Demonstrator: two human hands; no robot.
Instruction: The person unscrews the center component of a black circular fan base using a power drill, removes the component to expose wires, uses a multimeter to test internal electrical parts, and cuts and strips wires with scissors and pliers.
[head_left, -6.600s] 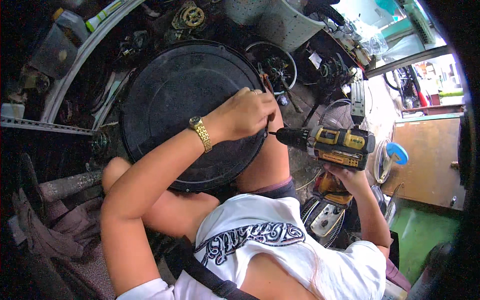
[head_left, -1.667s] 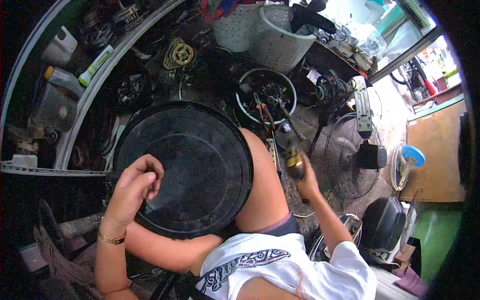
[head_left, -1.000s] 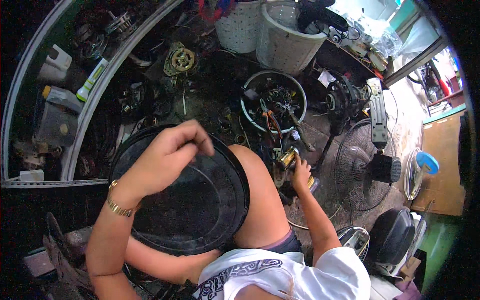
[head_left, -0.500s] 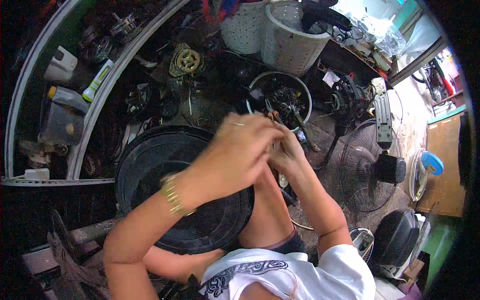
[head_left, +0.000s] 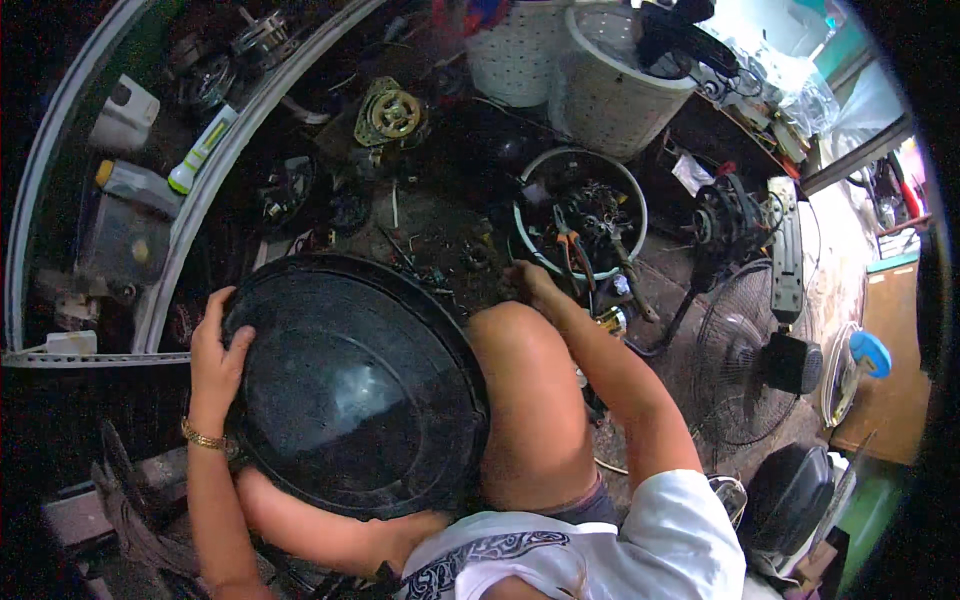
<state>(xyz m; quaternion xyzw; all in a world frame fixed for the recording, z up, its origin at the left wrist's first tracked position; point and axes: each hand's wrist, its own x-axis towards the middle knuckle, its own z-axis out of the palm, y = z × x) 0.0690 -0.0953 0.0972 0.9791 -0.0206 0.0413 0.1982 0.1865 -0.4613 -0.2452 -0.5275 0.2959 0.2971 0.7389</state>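
Observation:
A large round black plastic basin (head_left: 330, 400) lies tilted across my lap, between my legs. My left hand (head_left: 215, 345) grips its left rim, the thumb on the inner side and the fingers along the outer edge. Beyond my raised knee is my right hand (head_left: 532, 284), low near the floor. Its fingers are in shadow and partly hidden, so what they touch does not show. Just past it, pliers with orange handles (head_left: 568, 245) lean in a round bowl with a pale rim (head_left: 640, 200), which holds a heap of small dark metal parts.
A fan with a wire cage (head_left: 735, 340) stands at the right. White perforated baskets (head_left: 620, 100) are at the back. A motor with a copper-coloured coil (head_left: 395, 115) lies on the floor. A metal-framed shelf at the left bears a green and white flashlight (head_left: 203, 148).
My hands have come apart. The left one moved left and down and took hold of the basin's rim; the right one lowered beyond my knee. The basin tilted.

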